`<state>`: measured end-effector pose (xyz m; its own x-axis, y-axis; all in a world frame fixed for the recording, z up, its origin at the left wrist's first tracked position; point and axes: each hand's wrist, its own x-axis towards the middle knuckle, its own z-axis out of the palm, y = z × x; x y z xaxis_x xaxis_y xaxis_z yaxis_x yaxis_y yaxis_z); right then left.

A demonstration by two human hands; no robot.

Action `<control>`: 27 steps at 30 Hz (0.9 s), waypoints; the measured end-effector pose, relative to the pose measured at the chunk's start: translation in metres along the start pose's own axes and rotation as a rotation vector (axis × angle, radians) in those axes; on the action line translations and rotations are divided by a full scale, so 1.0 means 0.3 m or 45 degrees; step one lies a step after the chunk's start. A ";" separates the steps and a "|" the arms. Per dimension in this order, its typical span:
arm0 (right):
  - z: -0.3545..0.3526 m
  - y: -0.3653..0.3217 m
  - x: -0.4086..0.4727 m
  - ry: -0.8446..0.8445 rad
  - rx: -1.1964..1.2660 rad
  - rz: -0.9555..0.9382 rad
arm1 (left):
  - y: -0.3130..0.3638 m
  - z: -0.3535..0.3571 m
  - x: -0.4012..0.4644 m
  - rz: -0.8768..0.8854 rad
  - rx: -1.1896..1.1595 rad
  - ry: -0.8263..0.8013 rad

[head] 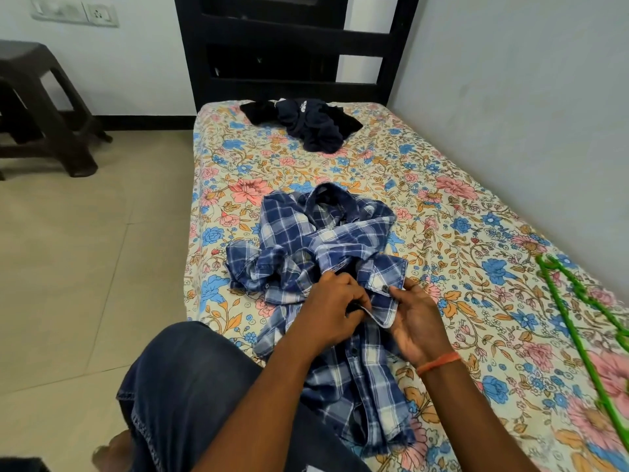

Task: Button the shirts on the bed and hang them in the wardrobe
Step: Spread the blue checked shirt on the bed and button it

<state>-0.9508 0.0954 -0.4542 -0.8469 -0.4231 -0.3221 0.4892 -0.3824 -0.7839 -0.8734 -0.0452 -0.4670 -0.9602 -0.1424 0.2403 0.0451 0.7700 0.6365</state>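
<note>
Left hand (pixel 332 301): reaches in from the lower left, forearm slanting up across the knee; fingers curled and pinching a fold of the plaid shirt (pixel 316 243) at its front edge, knuckles upward
Right hand (pixel 417 320): comes in from the lower right, palm turned toward the left hand; thumb and fingers pinching the cuff (pixel 386 298) beside its dark button (pixel 385 288); orange thread band (pixel 439 362) round the wrist
Plaid shirt: blue and white check, crumpled in the middle of the bed, collar toward the headboard, hem trailing off the near edge over the person's lap
Dark garment (pixel 309 122): navy and black heap at the far end of the bed, well apart from the plaid shirt
Green hangers (pixel 578 321): lying flat on the right side of the bed, near the wall; how many cannot be told
Stool (pixel 41 107): dark brown plastic, on the floor at far left
Floor (pixel 85 250): pale beige tiles, left of the bed
Bed (pixel 459 240): single, covered by a cream sheet with blue, pink and orange flowers
Headboard (pixel 292 46): black slatted frame against the wall
Wall (pixel 527 80): pale grey, with a switch plate (pixel 75 10) at upper left
Knee (pixel 190 379): in dark denim, at the near edge of the bed
</note>
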 end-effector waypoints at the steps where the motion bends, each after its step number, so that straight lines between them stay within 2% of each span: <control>1: 0.001 -0.002 -0.003 -0.007 -0.025 0.013 | 0.002 0.000 0.002 -0.024 -0.049 0.027; 3: -0.003 -0.002 -0.004 -0.002 -0.106 0.043 | 0.009 0.003 0.006 -0.073 -0.117 0.075; 6: 0.000 0.004 -0.011 0.043 -0.262 0.067 | 0.020 0.014 0.009 -0.090 -0.033 0.147; 13: 0.010 0.017 -0.010 0.191 -0.368 -0.054 | 0.035 0.029 0.002 0.122 0.243 0.387; 17: 0.015 0.018 -0.025 0.195 -0.449 -0.122 | 0.034 0.029 0.006 0.175 0.298 0.479; 22: 0.010 0.021 -0.022 0.138 -0.452 -0.030 | 0.012 0.037 0.010 0.113 0.225 0.506; 27: 0.005 0.027 -0.021 0.102 -0.427 0.064 | 0.008 0.040 0.010 0.042 0.125 0.426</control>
<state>-0.9412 0.0938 -0.4577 -0.8435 -0.3638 -0.3952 0.4465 -0.0659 -0.8924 -0.8794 -0.0362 -0.4735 -0.8142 -0.3004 0.4969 0.0319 0.8313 0.5549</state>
